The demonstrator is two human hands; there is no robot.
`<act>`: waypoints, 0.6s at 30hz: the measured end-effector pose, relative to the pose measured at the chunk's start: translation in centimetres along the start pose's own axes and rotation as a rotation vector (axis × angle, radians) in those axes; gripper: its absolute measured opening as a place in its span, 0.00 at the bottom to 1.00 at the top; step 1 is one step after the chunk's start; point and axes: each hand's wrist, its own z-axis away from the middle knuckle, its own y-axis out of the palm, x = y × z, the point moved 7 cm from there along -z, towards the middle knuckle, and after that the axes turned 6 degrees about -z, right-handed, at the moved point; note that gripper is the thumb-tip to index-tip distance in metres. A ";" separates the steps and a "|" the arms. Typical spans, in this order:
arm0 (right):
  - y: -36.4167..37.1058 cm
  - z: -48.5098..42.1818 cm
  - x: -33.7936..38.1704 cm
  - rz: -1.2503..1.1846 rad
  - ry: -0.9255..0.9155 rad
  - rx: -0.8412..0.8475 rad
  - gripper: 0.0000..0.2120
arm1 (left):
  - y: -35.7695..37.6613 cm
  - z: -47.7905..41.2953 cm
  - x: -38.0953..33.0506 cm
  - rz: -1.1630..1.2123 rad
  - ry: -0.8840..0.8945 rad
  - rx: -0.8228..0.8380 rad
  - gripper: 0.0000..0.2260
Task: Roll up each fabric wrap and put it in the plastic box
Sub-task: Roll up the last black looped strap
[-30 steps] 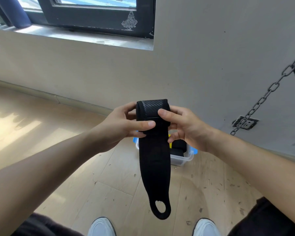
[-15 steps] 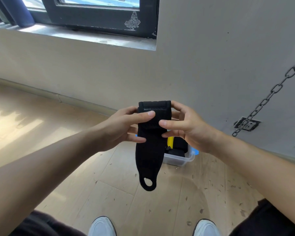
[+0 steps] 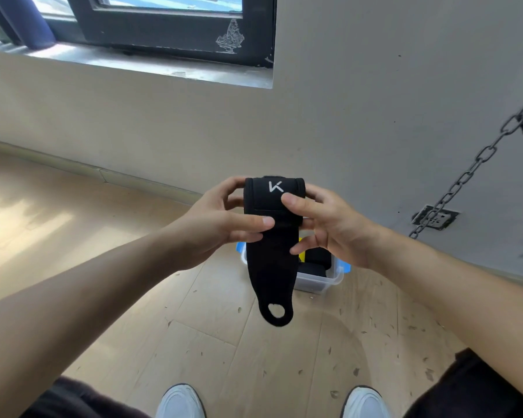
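We grip the black fabric wrap (image 3: 271,236) with left hand (image 3: 215,227) and right hand (image 3: 329,227), fingers curled round its rolled top; the looped tail hangs above the plastic box (image 3: 323,280).

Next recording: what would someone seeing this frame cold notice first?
First, the black fabric wrap held up at frame centre: its top is rolled and shows a white K, and its looped tail hangs loose. The left hand and right hand pinch the roll from either side. Behind it, a clear plastic box with dark items inside stands on the wooden floor, and a metal chain hangs at right.
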 end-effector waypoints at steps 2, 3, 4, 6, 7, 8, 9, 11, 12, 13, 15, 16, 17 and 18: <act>-0.2 0.0 0.1 -0.011 -0.031 -0.008 0.23 | 0.2 0.1 0.0 -0.019 -0.024 0.031 0.30; -0.3 -0.1 0.1 -0.015 -0.049 -0.012 0.23 | 0.3 0.2 0.0 -0.036 -0.042 0.056 0.29; -0.4 -0.1 0.1 -0.015 -0.064 -0.018 0.24 | 0.4 0.3 0.1 -0.054 -0.064 0.078 0.28; -0.6 -0.2 0.1 -0.011 -0.083 -0.040 0.26 | 0.6 0.5 0.2 -0.078 -0.110 0.092 0.24; -0.7 -0.3 0.0 -0.009 -0.092 -0.050 0.27 | 0.6 0.6 0.3 -0.086 -0.130 0.088 0.23; -0.7 -0.4 0.0 -0.010 -0.104 -0.055 0.28 | 0.6 0.7 0.4 -0.095 -0.148 0.082 0.23; -0.7 -0.4 -0.1 -0.014 -0.117 -0.056 0.28 | 0.6 0.7 0.4 -0.105 -0.162 0.080 0.23; -0.6 -0.5 -0.1 -0.014 -0.135 -0.048 0.29 | 0.4 0.7 0.5 -0.109 -0.172 0.066 0.23; -0.5 -0.5 -0.1 -0.011 -0.137 -0.042 0.29 | 0.3 0.6 0.5 -0.102 -0.166 0.050 0.23; -0.5 -0.5 -0.1 -0.007 -0.133 -0.034 0.29 | 0.1 0.5 0.5 -0.088 -0.156 0.033 0.22; -0.4 -0.4 -0.2 0.001 -0.113 -0.021 0.29 | -0.1 0.4 0.5 -0.053 -0.137 0.010 0.22; -0.4 -0.5 -0.2 0.005 -0.096 -0.014 0.28 | -0.2 0.3 0.5 -0.038 -0.126 0.005 0.23; -0.3 -0.5 -0.3 0.009 -0.073 -0.005 0.28 | -0.3 0.2 0.5 -0.025 -0.112 0.002 0.24; -0.2 -0.5 -0.4 0.010 -0.042 0.006 0.27 | -0.4 0.1 0.4 -0.016 -0.095 -0.001 0.25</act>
